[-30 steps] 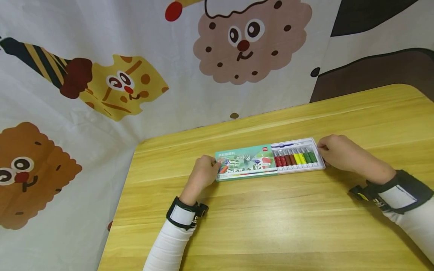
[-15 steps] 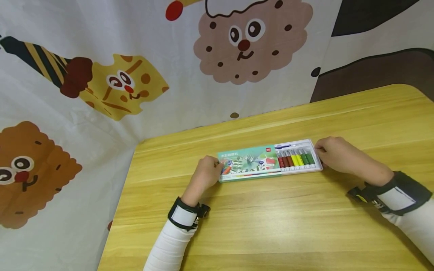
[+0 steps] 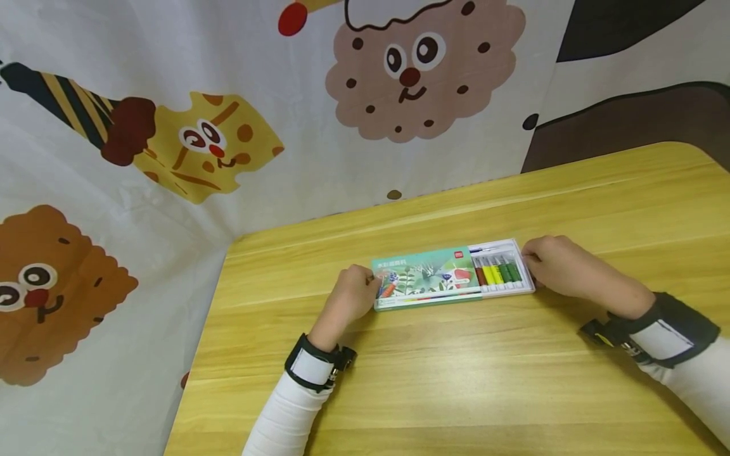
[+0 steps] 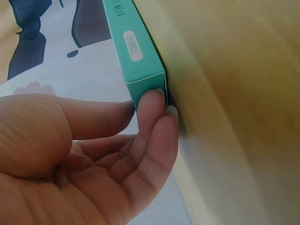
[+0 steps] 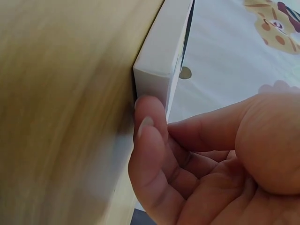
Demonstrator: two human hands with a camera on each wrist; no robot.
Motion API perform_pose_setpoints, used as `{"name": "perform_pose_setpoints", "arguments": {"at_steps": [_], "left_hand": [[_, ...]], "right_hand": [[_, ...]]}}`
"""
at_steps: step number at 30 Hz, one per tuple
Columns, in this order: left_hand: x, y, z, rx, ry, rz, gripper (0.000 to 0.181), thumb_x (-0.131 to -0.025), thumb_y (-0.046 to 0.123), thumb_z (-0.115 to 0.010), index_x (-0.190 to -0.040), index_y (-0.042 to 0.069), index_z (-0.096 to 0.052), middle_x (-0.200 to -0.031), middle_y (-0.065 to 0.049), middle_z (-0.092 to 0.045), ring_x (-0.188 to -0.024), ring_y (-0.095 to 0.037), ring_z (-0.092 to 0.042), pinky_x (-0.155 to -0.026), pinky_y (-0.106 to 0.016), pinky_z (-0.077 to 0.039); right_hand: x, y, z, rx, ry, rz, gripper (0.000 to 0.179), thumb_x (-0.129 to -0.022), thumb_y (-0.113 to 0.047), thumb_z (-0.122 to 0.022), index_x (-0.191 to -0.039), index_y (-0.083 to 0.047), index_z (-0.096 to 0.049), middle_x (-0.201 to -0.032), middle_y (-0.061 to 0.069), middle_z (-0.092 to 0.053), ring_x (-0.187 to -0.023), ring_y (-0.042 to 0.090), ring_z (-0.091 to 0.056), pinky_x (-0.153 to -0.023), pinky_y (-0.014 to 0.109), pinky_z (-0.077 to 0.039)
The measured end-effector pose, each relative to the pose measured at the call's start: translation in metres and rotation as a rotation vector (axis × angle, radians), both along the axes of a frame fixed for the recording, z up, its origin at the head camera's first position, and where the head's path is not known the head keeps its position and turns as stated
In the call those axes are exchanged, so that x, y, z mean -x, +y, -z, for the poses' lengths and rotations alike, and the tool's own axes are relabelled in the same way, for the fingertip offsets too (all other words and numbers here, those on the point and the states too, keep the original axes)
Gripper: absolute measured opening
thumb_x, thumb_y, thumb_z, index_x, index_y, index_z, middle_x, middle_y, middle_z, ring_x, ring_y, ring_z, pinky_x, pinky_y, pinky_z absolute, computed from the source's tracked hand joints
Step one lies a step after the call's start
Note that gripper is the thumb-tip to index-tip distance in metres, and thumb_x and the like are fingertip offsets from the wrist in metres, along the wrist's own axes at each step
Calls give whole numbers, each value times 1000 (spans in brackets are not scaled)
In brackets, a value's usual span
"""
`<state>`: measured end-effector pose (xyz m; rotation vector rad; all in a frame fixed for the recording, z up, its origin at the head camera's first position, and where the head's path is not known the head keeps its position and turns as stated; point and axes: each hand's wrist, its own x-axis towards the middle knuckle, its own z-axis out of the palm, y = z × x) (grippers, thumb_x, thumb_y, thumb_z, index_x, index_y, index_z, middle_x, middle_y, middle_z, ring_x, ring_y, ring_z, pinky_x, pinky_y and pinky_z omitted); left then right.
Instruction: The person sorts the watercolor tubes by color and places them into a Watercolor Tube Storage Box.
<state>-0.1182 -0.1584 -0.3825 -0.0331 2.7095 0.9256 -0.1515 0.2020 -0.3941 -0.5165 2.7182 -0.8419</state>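
Observation:
A flat paint box lies on the table, its green printed cardboard sleeve covering the left part of a white tray. Brown, yellow and green paint tubes and part of a paintbrush show at the uncovered right end. My left hand grips the sleeve's left end; in the left wrist view its thumb and fingertips meet at that end. At the opposite end, my right hand pinches the tray's end wall, fingertips against it. The tubes under the sleeve are hidden.
The wooden table extends around the box on all sides. Behind it hangs a white curtain printed with cartoon biscuits. Each wrist wears a black strap with a small camera.
My right hand has moved left with the tray, and the sleeve has shifted slightly right with my left hand. Less of the tray shows; the red tubes are now covered.

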Motion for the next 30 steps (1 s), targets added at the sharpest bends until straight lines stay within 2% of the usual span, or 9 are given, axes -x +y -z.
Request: {"name": "perform_pose_setpoints", "arguments": {"at_steps": [14,22,30], "left_hand": [[-4,7,1,-7,-5,36,51,-110,15,-56,-61,13,-43,-54,1,-36,-45,-13,-36,-46,-26,-32],[-6,11,1,0,-9,27,54,-109,17,-58,-58,15,-38,-53,4,-31,-44,-11,-33,-43,-24,-29],[-8,13,1,9,2,43,52,-109,16,-58,-60,14,-41,-54,4,-33,-46,-12,-36,-45,-25,-30]], "right_hand": [[-7,-9,2,22,-37,-9,24,-104,1,-53,-115,19,-63,-91,17,-67,-67,16,-57,-53,28,-47],[-11,-13,2,49,-41,-14,23,-103,1,-54,-114,18,-64,-87,13,-67,-64,15,-58,-53,27,-47],[-13,-18,2,49,-60,-14,25,-104,1,-54,-118,19,-63,-91,16,-68,-66,14,-58,-54,28,-48]]}}
